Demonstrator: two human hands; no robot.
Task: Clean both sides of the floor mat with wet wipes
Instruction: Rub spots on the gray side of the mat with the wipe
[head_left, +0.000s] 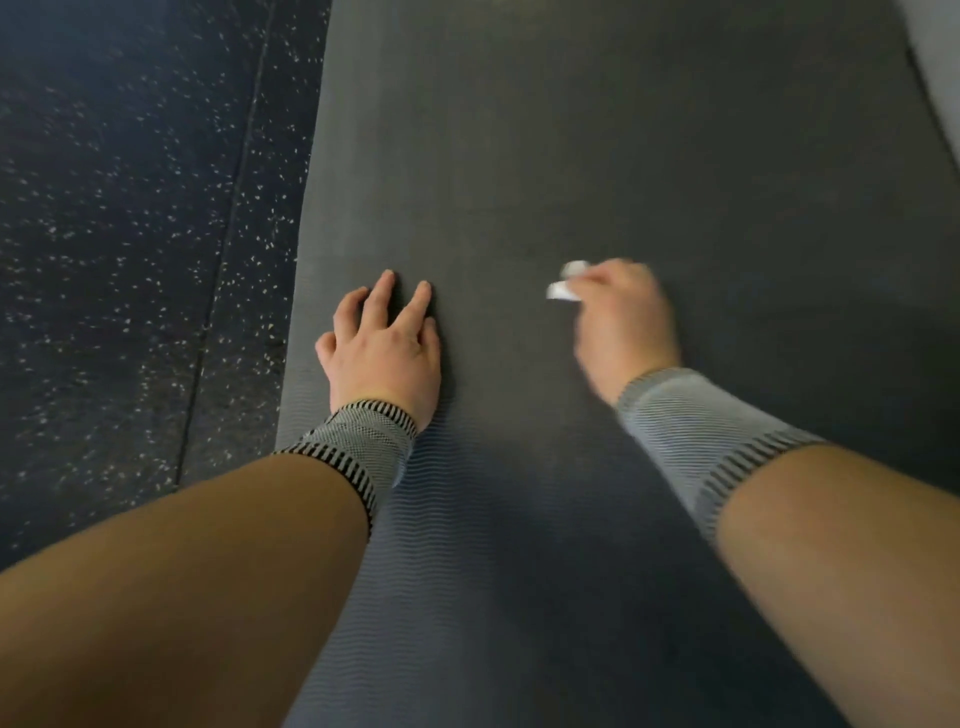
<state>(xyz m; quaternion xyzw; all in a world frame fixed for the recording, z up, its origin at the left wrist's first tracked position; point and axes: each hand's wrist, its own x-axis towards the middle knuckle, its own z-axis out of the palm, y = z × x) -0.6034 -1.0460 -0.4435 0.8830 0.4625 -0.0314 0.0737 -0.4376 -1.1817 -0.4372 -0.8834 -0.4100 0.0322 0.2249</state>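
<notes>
A dark grey floor mat with a fine wavy ribbed texture lies flat and runs away from me down the middle of the view. My left hand presses on the mat near its left edge, palm down, fingers spread, nothing in it. My right hand is blurred with motion over the mat's middle and is closed on a crumpled white wet wipe, which sticks out past the fingers to the left. Both wrists wear grey knitted bands.
Dark speckled rubber flooring with a seam line lies left of the mat. A pale grey surface shows at the upper right corner, beyond the mat's right edge.
</notes>
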